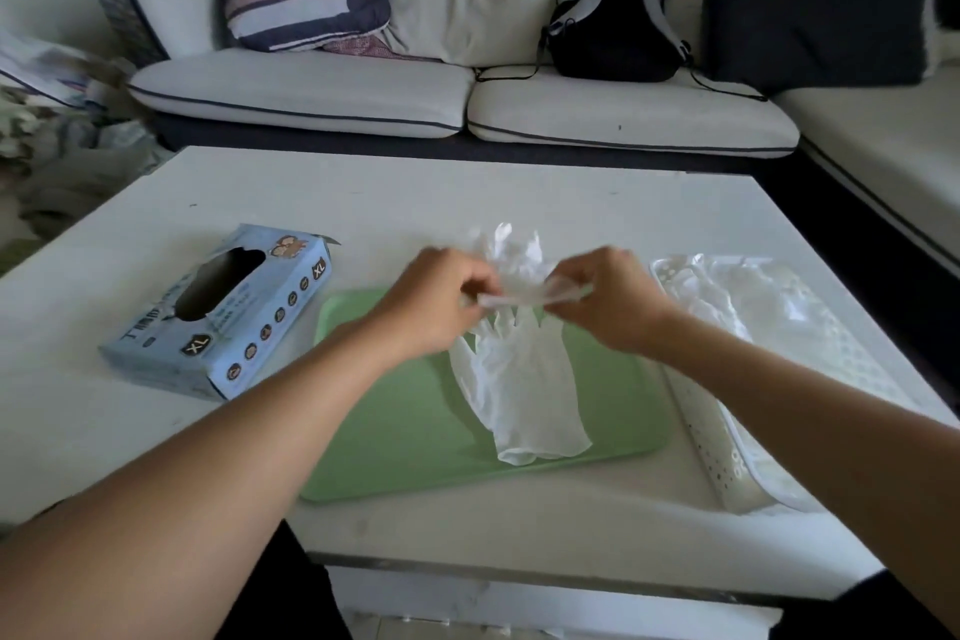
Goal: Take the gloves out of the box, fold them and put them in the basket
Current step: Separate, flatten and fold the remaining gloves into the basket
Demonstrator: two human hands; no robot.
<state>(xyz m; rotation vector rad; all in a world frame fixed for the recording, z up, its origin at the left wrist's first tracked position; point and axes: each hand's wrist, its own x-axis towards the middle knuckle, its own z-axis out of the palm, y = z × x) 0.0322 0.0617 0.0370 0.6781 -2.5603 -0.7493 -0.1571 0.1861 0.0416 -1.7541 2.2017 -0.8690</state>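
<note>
- The white table (519,192) carried everything, stretching out beneath both forearms and beyond the hands.
- The green mat (405,421) lay under and just short of both hands, serving as the folding surface.
- The white perforated basket (717,452) sat to the outside of the right hand, touching or nearly touching the mat's edge; pale, filmy gloves seemed already to lie inside it, though how many could not be told.
- The blue glove box (223,322) rested outside the left hand, its oval opening facing up.
- A flat glove (519,390) lay on the mat below the hands, fingers pointing toward them.
- The left hand (441,301) and right hand (608,296) each pinched one end of a second, thin glove (514,255), holding it stretched between them just above the flat one — cuff edge taut, the rest bunched behind.
- Likely risks: the film was thin and clingy, so it could stick to itself or to the glove beneath and drag that one off the mat; too hard a pull might tear it; a loose fold could spring open before reaching the basket.
</note>
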